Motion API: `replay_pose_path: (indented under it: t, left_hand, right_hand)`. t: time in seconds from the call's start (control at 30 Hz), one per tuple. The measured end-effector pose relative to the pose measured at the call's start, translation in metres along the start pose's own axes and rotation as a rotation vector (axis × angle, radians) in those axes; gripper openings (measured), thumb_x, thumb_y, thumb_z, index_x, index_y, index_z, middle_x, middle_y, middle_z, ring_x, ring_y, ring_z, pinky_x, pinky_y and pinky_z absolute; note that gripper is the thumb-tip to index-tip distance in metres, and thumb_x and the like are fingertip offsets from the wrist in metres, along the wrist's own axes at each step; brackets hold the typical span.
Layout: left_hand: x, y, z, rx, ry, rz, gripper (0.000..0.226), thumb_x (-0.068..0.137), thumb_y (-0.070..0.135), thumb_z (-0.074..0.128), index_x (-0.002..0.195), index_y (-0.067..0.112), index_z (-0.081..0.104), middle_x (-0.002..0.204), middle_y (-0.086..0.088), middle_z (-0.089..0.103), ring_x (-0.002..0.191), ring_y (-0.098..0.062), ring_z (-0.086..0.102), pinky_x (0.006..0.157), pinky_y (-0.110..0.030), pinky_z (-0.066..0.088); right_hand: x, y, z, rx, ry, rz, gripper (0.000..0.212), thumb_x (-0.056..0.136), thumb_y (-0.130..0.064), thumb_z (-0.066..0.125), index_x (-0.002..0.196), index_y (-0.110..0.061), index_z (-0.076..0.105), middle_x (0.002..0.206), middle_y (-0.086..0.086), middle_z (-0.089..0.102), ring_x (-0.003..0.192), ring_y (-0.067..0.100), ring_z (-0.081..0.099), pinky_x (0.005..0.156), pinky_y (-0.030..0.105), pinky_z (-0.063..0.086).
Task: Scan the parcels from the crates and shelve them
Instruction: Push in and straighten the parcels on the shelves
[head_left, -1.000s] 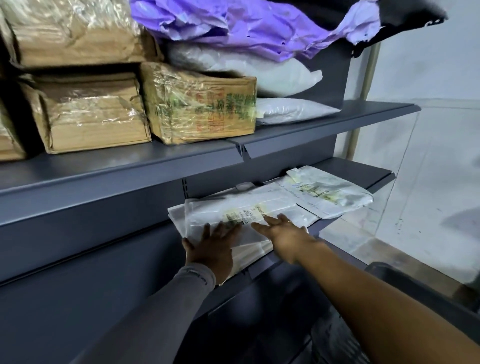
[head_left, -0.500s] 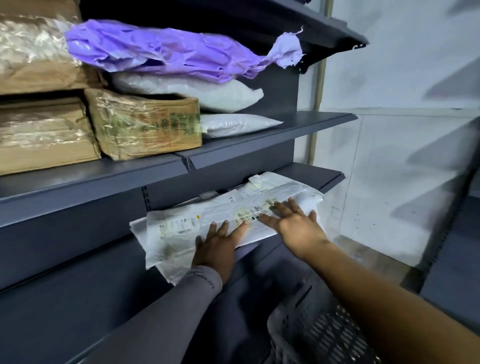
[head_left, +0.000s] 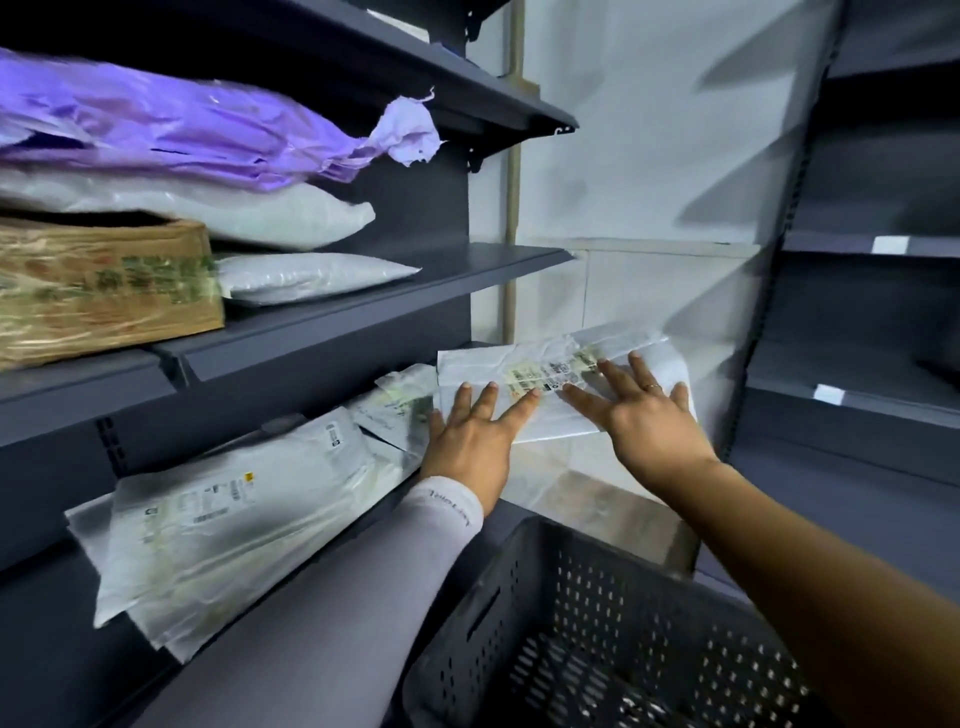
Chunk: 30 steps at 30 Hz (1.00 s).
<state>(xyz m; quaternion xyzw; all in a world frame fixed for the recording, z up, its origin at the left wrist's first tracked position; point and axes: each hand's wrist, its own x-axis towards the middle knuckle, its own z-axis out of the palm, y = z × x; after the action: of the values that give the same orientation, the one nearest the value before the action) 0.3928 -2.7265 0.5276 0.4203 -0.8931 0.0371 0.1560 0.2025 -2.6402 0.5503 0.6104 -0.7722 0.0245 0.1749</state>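
A white plastic parcel with a printed label lies at the right end of the lower grey shelf, overhanging its edge. My left hand and my right hand both lie flat on it with straight, spread fingers. A ring shows on my right hand. To the left on the same shelf lie other white mailers, one partly under the parcel.
A dark perforated crate stands below my arms at the bottom right. The shelf above carries a taped brown box, white bags and a purple bag. Another grey shelving unit stands to the right by the white wall.
Both hands slid the white parcel to the right along the lower shelf to its end. My view turned right, bringing the crate and right shelving into sight.
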Motion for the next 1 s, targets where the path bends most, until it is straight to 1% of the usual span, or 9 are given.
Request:
replay_pose_path:
  t: [0.1,0.17,0.27,0.43,0.57,0.73,0.83,0.93,1.0]
  left_hand:
    - [0.029,0.014,-0.020,0.026,0.075,0.056,0.094,0.100,-0.009,0.035,0.162,0.051,0.000,0.175,-0.007,0.003,0.160,-0.035,-0.005,0.126,-0.061,0.012]
    - [0.050,0.018,-0.032,0.047,0.127,0.068,0.089,0.104,0.003,0.047,0.161,0.052,0.000,0.175,-0.007,0.005,0.160,-0.035,-0.004,0.125,-0.063,0.014]
    - [0.079,0.012,-0.053,0.115,0.178,0.070,0.105,0.096,0.014,0.071,0.161,0.052,-0.002,0.174,-0.008,0.006,0.160,-0.035,-0.002,0.124,-0.063,0.016]
    - [0.117,-0.014,-0.080,0.208,0.181,0.048,0.091,0.101,-0.003,0.039,0.163,0.049,-0.002,0.175,-0.008,0.002,0.160,-0.034,-0.005,0.125,-0.062,0.011]
    - [0.149,-0.044,-0.076,0.263,0.168,-0.019,0.088,0.101,-0.001,0.040,0.164,0.045,-0.001,0.174,-0.011,0.003,0.160,-0.037,-0.005,0.126,-0.062,0.006]
    - [0.197,-0.068,-0.069,0.294,0.134,-0.089,0.096,0.095,0.000,0.053,0.165,0.042,0.002,0.174,-0.014,0.003,0.159,-0.041,-0.005,0.126,-0.061,0.003]
    - [0.225,-0.075,-0.061,0.319,0.106,-0.112,0.084,0.099,0.006,0.050,0.165,0.038,0.009,0.173,-0.016,0.008,0.159,-0.042,-0.001,0.126,-0.062,0.003]
    - [0.248,-0.081,-0.054,0.341,0.083,-0.167,0.076,0.095,0.014,0.054,0.163,0.030,0.022,0.164,-0.021,0.029,0.154,-0.044,0.018,0.124,-0.060,0.012]
    - [0.257,-0.085,-0.049,0.306,0.062,-0.221,0.066,0.094,0.023,0.052,0.157,0.029,0.031,0.152,-0.019,0.046,0.142,-0.043,0.036,0.119,-0.058,0.022]
  right_hand:
    - [0.008,0.024,-0.016,0.011,0.073,0.058,0.069,0.108,-0.009,0.025,0.163,-0.049,0.011,0.175,0.006,-0.002,0.160,0.037,-0.008,0.118,0.071,0.022]
    - [0.019,0.035,-0.027,0.018,0.126,0.088,0.069,0.108,-0.008,0.026,0.163,-0.049,0.014,0.175,0.007,-0.001,0.159,0.037,-0.007,0.118,0.073,0.020]
    - [0.046,0.042,-0.042,0.054,0.171,0.115,0.071,0.107,-0.007,0.027,0.162,-0.050,0.015,0.175,0.007,-0.001,0.160,0.036,-0.008,0.117,0.074,0.018]
    - [0.110,0.031,-0.051,0.103,0.233,0.111,0.070,0.107,-0.007,0.028,0.161,-0.051,0.018,0.175,0.006,0.002,0.160,0.035,-0.007,0.117,0.076,0.017]
    - [0.173,0.019,-0.040,0.069,0.259,0.074,0.073,0.106,-0.005,0.029,0.162,-0.050,0.016,0.174,0.008,0.003,0.160,0.036,-0.004,0.118,0.072,0.020]
    - [0.251,0.006,-0.015,0.109,0.268,0.118,0.075,0.105,-0.004,0.031,0.162,-0.050,0.015,0.174,0.011,0.006,0.159,0.041,0.000,0.121,0.068,0.018]
    - [0.290,0.005,0.001,0.079,0.263,0.166,0.072,0.106,-0.010,0.038,0.161,-0.050,0.015,0.173,0.012,0.012,0.158,0.042,0.009,0.118,0.065,0.027]
    - [0.322,-0.001,0.012,0.150,0.267,0.202,0.061,0.104,-0.013,0.046,0.156,-0.043,0.033,0.159,0.015,0.035,0.146,0.043,0.035,0.106,0.056,0.047]
    - [0.342,-0.008,0.020,0.285,0.277,0.167,0.051,0.105,-0.015,0.043,0.150,-0.038,0.047,0.146,0.017,0.049,0.133,0.042,0.049,0.102,0.050,0.051]
